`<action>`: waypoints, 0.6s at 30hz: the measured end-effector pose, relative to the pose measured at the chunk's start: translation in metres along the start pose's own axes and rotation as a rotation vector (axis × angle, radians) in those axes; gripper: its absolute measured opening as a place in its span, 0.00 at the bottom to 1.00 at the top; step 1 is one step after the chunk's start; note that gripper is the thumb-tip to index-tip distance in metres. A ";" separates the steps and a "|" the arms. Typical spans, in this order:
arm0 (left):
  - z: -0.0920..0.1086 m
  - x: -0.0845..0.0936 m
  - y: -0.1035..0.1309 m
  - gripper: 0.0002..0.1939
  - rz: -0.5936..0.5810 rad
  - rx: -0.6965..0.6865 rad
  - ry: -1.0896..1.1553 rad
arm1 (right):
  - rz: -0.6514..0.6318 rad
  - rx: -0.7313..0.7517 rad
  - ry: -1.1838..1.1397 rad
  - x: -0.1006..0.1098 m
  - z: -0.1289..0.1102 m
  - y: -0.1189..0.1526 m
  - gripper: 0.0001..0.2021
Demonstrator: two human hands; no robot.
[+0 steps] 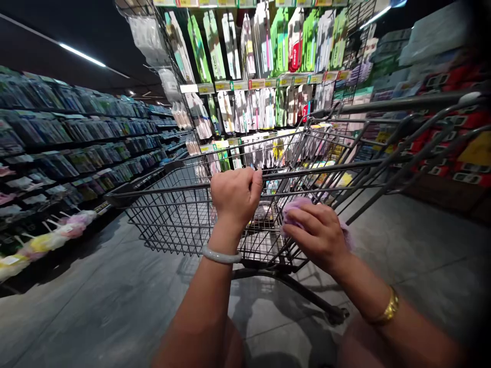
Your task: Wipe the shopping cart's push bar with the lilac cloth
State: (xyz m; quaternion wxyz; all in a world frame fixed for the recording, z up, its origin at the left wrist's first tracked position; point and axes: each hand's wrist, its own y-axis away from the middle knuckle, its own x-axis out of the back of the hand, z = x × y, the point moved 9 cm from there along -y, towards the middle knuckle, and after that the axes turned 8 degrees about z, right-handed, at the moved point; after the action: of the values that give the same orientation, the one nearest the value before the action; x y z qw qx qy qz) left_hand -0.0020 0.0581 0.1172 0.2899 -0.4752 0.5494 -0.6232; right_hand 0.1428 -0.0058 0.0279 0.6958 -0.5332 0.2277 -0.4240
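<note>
A dark metal shopping cart [172,220] stands side-on in front of me. My left hand [235,193], with a pale bangle at the wrist, is closed around the cart's top side rail. Lower and to the right, my right hand [316,232] grips a bunched lilac cloth [297,205] against the wire mesh of the cart's side. Part of that cloth shows behind the hand as well. A gold band circles the right wrist. Something flat and dark [263,213] lies inside the basket, partly hidden by the wires.
A rack of carded, packaged goods [261,46] rises behind the cart. Long shelves of hanging packs [76,122] run along the left, with fluffy pastel items on sticks [57,232] near their base. Red boxes [456,122] are stacked at the right. The floor is grey [126,306].
</note>
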 end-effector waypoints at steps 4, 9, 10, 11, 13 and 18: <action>0.001 0.001 0.000 0.22 0.000 0.011 0.015 | 0.246 -0.167 0.051 0.040 0.033 -0.010 0.16; 0.001 0.001 0.002 0.22 -0.010 0.019 0.028 | 0.208 -0.230 0.156 0.033 0.041 -0.004 0.16; 0.001 0.000 0.002 0.22 -0.016 0.021 0.031 | 0.173 -0.197 0.166 0.026 0.034 -0.001 0.18; 0.000 0.000 0.002 0.22 -0.020 0.022 0.034 | 0.143 -0.169 0.180 0.020 0.028 0.001 0.20; 0.000 -0.001 0.003 0.23 -0.026 0.023 0.034 | 0.110 -0.141 0.208 0.011 0.019 0.005 0.22; -0.002 -0.001 0.003 0.24 -0.038 0.015 0.021 | 0.080 -0.086 0.055 0.012 0.020 -0.005 0.17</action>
State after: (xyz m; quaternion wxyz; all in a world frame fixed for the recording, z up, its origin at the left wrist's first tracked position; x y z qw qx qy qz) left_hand -0.0042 0.0596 0.1142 0.2758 -0.4766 0.5386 -0.6377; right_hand 0.1635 -0.0054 0.0405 0.6821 -0.5410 0.2859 -0.4004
